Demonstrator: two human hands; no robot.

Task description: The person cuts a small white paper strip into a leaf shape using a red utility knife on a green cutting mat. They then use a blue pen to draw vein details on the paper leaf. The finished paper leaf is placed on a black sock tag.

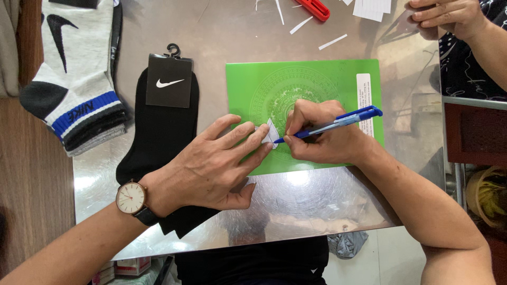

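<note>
- Green folder (317, 79): frame centre, flat on the metal table (327, 200).
- Left hand (211, 163): fingers spread, fingertips pinning the paper slip (268, 133).
- Right hand (322, 137): pinching the blue pen (338, 122); axis upper-right to lower-left, tip at the slip's right edge.

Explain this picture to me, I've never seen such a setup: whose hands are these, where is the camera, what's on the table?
There is no machine. A camera worn on a person's head looks down at a shiny metal table. The left hand, wearing a wristwatch, pins a small paper slip on a green folder. The right hand holds a blue pen with its tip at the slip. Black socks lie beside the folder, grey-and-blue socks further left. Another person's hand shows top right.
</note>
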